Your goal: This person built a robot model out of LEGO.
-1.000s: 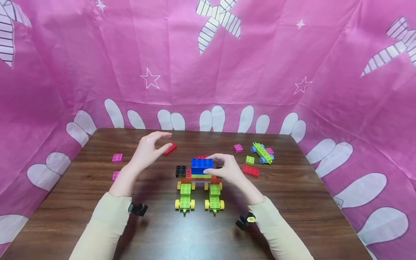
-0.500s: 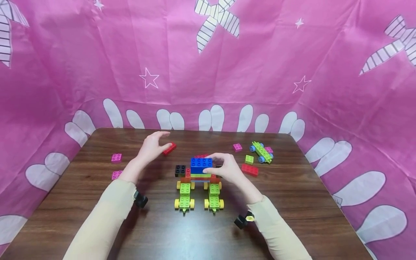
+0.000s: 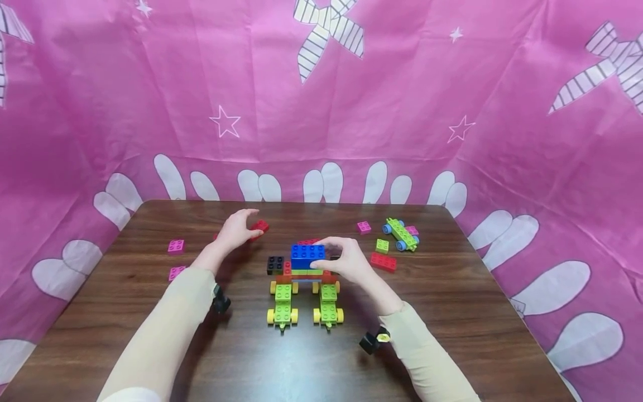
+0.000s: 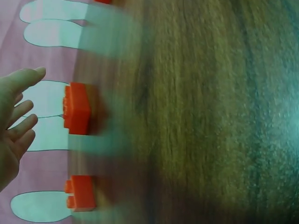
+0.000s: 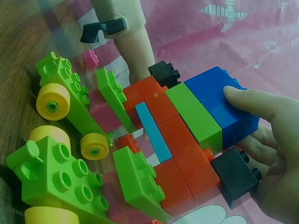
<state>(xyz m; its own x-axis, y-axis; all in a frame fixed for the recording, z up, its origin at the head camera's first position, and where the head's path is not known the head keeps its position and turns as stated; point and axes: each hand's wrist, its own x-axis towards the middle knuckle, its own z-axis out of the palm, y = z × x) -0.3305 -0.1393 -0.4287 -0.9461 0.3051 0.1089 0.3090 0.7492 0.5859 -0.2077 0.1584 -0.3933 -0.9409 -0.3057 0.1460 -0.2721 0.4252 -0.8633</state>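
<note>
My right hand (image 3: 346, 258) pinches the blue bricks (image 3: 306, 258) on top of a built figure, thumb on the near side. In the right wrist view these blue bricks (image 5: 217, 105) sit on lime bricks (image 5: 201, 126), above a red body (image 5: 182, 149) with a black brick (image 5: 233, 175) on each side. Two lime wheeled bases (image 3: 283, 308) with yellow wheels carry it. My left hand (image 3: 234, 231) reaches beside a red brick (image 3: 260, 228) near the far edge. The left wrist view shows its fingers loosely spread, apart from that red brick (image 4: 78, 109).
Another red brick (image 4: 82, 193) lies near the far edge. Pink bricks (image 3: 176, 246) are at the left. Right of the figure lie a lime car base (image 3: 402, 234) with blue wheels, a lime brick (image 3: 382, 245), a long red brick (image 3: 383, 261) and a pink brick (image 3: 364, 227).
My left hand has come down slightly beside the red brick, and its forearm has swung inward. The right hand keeps its grip on the blue bricks; the figure has stayed put.
</note>
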